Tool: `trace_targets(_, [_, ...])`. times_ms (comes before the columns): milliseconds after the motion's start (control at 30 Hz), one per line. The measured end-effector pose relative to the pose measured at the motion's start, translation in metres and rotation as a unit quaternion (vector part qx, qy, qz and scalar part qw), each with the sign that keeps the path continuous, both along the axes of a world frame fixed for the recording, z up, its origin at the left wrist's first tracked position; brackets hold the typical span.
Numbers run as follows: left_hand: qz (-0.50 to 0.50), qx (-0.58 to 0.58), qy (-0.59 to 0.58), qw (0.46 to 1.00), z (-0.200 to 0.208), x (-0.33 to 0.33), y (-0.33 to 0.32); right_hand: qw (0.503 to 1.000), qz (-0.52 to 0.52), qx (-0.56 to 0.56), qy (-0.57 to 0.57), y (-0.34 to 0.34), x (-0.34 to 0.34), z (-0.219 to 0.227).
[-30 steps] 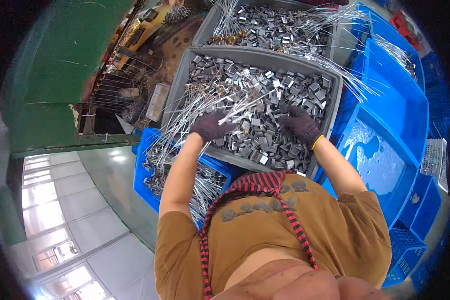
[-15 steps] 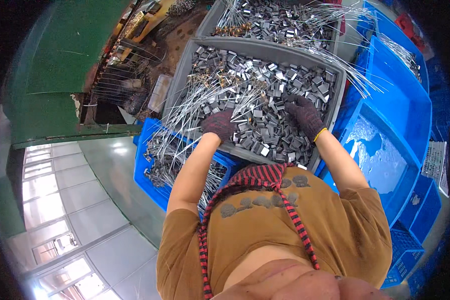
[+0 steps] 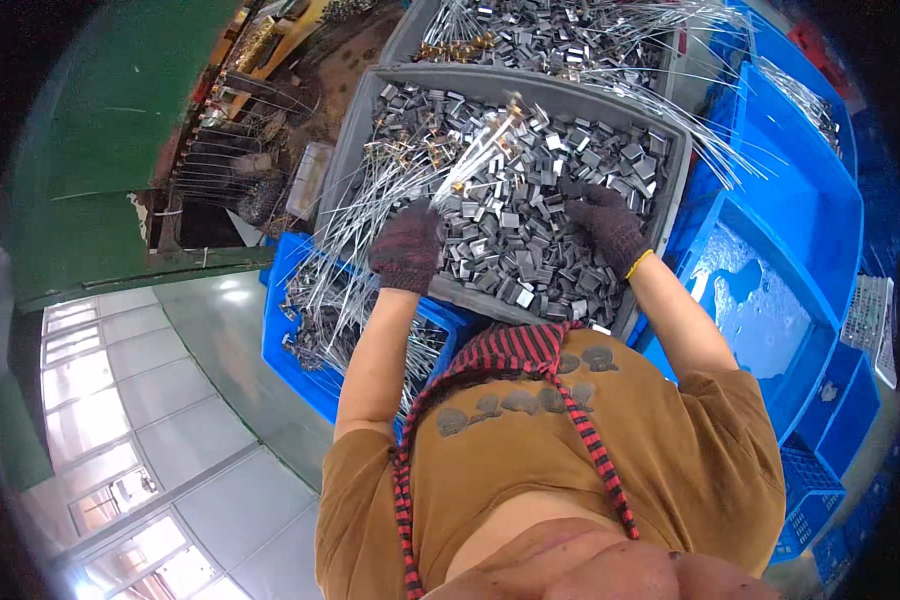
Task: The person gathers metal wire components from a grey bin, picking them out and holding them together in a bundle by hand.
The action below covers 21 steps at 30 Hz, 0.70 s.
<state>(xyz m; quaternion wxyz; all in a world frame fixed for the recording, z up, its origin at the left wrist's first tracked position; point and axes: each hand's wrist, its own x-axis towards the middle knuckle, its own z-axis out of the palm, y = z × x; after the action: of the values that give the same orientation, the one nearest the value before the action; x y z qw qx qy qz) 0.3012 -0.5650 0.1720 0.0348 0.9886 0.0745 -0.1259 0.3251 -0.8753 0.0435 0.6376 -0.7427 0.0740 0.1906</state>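
My left hand (image 3: pixel 407 247), in a dark knitted glove, is closed round a bundle of thin silver wires (image 3: pixel 473 160) with brass-coloured ends. The bundle slants up and right over a grey bin (image 3: pixel 676 185) heaped with small shiny metal blocks (image 3: pixel 525 262). At the bin's right side, my right hand (image 3: pixel 610 227), in a dark glove with a yellow cuff edge, rests on the blocks. Its fingers curl together and point left; what lies between them cannot be made out. More loose wires (image 3: pixel 375 195) with brass-coloured ends lie across the bin's left part.
Another grey bin (image 3: pixel 395 45) with blocks and wires stands behind. A blue bin (image 3: pixel 282 340) full of wires sits left below. On the right are a blue tub (image 3: pixel 805 215) and a blue tray (image 3: pixel 760 290) with a wet-looking bottom. Long wires (image 3: pixel 705 145) stick out over the right rim.
My left hand has moved left and slightly up, lifting the wire bundle off the blocks. My right hand has stayed nearly in place, its fingers a little more drawn in.
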Motion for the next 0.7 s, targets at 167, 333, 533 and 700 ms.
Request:
trace_targets(167, [-0.008,0.017,-0.096,0.995,-0.044,0.029,0.038,0.987,-0.023,0.136,0.076,0.008,-0.002,0.008])
trace_targets(333, [-0.039,-0.015,-0.123,0.992,-0.036,0.026,0.028,0.998,-0.020,0.051,-0.028,-0.001,0.000,-0.021])
trace_targets(533, [-0.033,-0.131,-0.165,0.977,0.011,-0.017,0.027,0.967,-0.065,0.237,0.072,-0.001,0.001,0.007])
trace_targets(700, [-0.107,-0.223,-0.126,0.961,0.056,-0.059,0.021,0.870,-0.045,0.482,0.091,-0.010,0.017,0.019])
